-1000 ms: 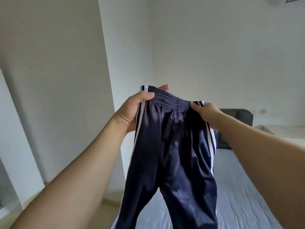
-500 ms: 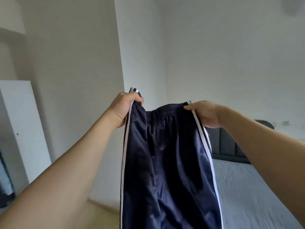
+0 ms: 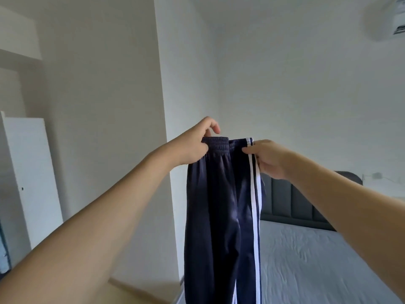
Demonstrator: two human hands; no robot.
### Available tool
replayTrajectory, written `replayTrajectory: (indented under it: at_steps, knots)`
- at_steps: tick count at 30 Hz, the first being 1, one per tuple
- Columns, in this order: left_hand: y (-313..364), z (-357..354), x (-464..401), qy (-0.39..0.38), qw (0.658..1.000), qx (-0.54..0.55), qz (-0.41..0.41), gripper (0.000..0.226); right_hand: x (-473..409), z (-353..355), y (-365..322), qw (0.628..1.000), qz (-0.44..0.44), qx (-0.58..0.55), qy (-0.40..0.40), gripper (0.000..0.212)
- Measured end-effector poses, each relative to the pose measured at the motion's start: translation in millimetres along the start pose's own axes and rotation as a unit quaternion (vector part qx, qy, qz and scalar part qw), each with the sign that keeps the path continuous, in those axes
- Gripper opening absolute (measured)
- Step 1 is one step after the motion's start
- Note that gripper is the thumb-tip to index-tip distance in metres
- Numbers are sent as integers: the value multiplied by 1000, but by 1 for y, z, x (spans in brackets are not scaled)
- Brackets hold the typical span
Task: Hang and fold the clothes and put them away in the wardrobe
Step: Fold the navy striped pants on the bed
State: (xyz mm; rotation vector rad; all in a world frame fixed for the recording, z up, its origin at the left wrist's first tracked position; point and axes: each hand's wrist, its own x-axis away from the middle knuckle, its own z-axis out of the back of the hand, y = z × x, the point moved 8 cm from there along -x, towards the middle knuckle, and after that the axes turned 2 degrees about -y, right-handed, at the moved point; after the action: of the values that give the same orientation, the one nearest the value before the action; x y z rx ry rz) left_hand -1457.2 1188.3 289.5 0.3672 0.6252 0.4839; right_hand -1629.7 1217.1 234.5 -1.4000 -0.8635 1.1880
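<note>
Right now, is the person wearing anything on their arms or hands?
No. Both forearms are bare as far as the picture shows, with no sleeves in view. The left hand and right hand have no gloves, rings, watch or bracelets showing.

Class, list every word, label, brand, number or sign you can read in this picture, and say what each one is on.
None can be read. The navy track trousers with white side stripes show no label or logo, and the white wall air conditioner is too blurred to tell.
</note>
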Motion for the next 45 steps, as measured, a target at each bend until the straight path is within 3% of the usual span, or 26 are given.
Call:
replayTrajectory:
  at_steps: [4,7,16,20,24,26,28,30,34,38,42,45]
  knots:
    - [16,3,0,45,993,92,-53,32,5,-2,-2,999,23,-42,5,22]
    - [18,2,-2,53,991,103,-60,31,9,2,-2,997,48,-33,41,32]
    - [-12,15,3,113,991,66,-4,27,28,-19,-19,960,189,184,95,29]
    - [-11,17,4,119,991,57,-10,24,28,-24,-16,964,157,187,105,37]
    - [-16,21,5,142,989,49,7,27,28,-36,-12,987,124,100,31,19]
    - [-19,22,7,159,985,61,23,28,29,-45,-9,979,121,167,4,31]
    - [-17,20,8,164,984,69,27,29,29,-48,-6,957,119,262,30,51]
    - [-13,16,9,159,984,73,19,30,31,-49,-5,942,124,305,65,52]
    - [-9,13,9,143,988,54,2,32,30,-42,-6,970,158,169,74,13]
    - [-13,3,15,38,997,62,10,23,31,-39,-1,991,118,64,13,16]
    - [-36,-13,23,-66,992,-91,55,9,33,-36,-3,995,86,-13,-51,36]
    - [-32,-13,22,-38,960,-278,17,15,35,-41,-1,993,56,18,-99,56]
